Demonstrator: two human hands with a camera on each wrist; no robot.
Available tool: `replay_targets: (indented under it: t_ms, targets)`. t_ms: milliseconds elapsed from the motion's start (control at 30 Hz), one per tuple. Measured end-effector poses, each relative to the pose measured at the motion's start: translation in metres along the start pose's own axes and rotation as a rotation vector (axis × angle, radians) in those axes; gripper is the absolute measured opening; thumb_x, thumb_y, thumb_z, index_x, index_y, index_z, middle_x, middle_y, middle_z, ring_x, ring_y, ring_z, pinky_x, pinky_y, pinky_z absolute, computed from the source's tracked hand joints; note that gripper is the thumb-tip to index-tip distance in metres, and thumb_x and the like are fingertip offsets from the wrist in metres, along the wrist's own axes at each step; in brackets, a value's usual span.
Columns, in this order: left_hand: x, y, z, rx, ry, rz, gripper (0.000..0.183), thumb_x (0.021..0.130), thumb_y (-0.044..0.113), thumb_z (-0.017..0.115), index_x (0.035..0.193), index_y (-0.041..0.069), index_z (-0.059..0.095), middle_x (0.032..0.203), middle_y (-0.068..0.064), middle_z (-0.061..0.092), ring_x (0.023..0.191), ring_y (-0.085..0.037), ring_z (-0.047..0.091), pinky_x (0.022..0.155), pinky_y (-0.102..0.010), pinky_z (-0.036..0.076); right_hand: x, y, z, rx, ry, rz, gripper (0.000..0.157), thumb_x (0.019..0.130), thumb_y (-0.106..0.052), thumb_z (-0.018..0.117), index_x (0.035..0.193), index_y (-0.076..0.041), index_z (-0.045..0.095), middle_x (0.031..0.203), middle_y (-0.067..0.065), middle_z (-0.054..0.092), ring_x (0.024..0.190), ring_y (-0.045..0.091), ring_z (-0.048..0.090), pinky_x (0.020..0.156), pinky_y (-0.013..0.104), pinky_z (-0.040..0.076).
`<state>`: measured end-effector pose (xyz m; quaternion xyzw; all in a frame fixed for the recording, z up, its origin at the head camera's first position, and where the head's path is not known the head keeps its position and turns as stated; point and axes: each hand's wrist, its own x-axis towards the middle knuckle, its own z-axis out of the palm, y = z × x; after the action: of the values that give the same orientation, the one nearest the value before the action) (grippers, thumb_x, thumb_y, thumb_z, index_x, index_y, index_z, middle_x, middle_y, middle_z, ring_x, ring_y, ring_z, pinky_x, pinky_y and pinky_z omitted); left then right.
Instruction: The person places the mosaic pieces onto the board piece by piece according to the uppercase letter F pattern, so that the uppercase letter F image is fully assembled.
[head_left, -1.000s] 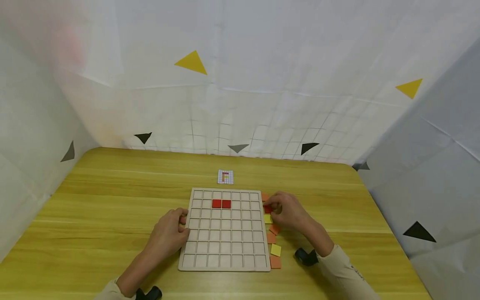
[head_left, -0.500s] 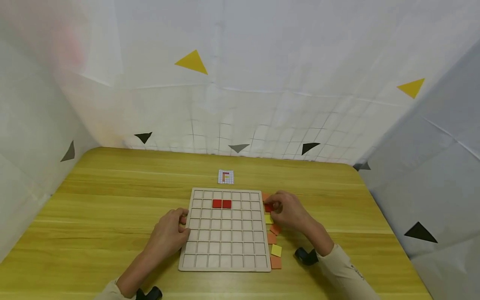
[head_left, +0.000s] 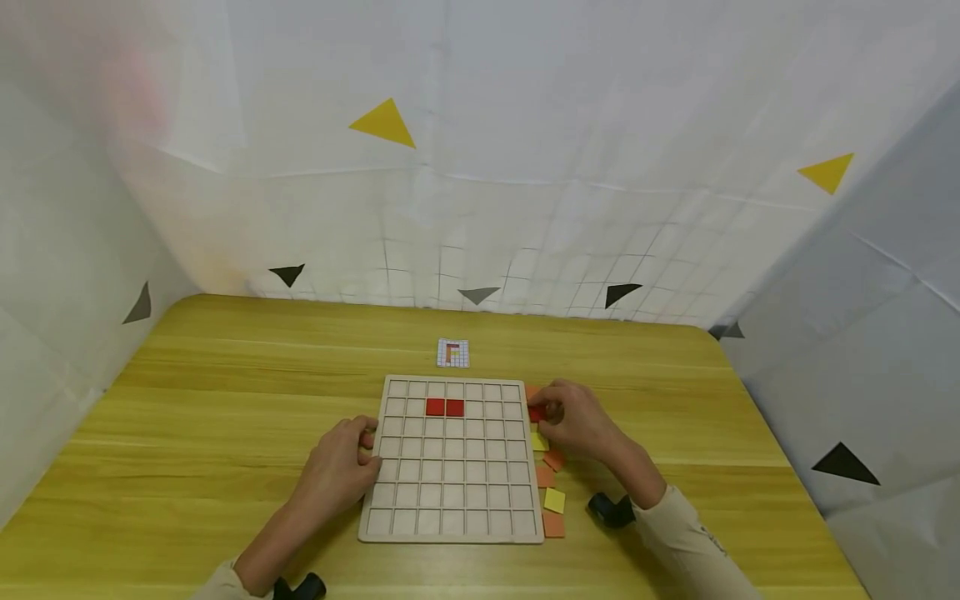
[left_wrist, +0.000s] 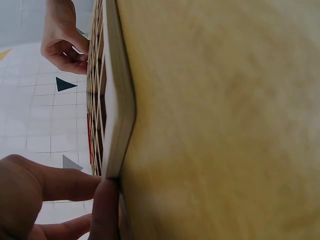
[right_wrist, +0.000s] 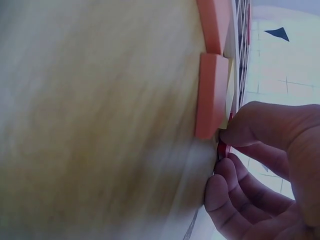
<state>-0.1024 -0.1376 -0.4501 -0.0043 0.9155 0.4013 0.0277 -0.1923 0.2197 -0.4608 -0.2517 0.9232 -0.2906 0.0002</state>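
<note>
A: Where is the small red square tile point(head_left: 536, 413) now?

B: Pinched in the fingertips of the right hand point(head_left: 573, 423), just off the right edge of the pale wooden grid board point(head_left: 451, 517), level with its second row. The right wrist view shows thumb and fingers curled tight on its thin red edge point(right_wrist: 221, 150), beside an orange square tile point(right_wrist: 212, 95) lying on the yellow wooden table point(head_left: 225, 392).

A: Which way do the board's cells lie from it?

B: To the left. The two red tiles already seated point(head_left: 444, 407) sit in that same second row, a few empty cells away across the board, so the row runs straight from the fingers toward them. The right hand is much the nearer one.

A: And the left hand point(head_left: 337, 467)?

B: At the board's left edge, fingers curled against the rim; the left wrist view shows fingertips point(left_wrist: 107, 200) pressed to the board's side.

A: Anything different from a second ago?

B: Little. The right hand and its tile have crept slightly up and toward the board; the left hand has stayed put. The loose orange and yellow tiles point(head_left: 553, 500) lie as before.
</note>
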Motion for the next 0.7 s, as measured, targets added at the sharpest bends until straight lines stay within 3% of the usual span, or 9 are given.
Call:
replay_targets:
  t_ms: [700]
  targets:
    - [-0.0001, 0.0001, -0.0004, 0.003, 0.003, -0.001, 0.044, 0.08, -0.002, 0.072, 0.122, -0.007, 0.061, 0.095, -0.007, 0.058, 0.076, -0.015, 0.059, 0.067, -0.033, 0.049, -0.0011, -0.0025, -0.0045, 0.026, 0.037, -0.04, 0.026, 0.076, -0.001, 0.076, 0.101, -0.008, 0.073, 0.088, 0.0, 0.057, 0.072, 0.012, 0.052, 0.063, 0.029, 0.049]
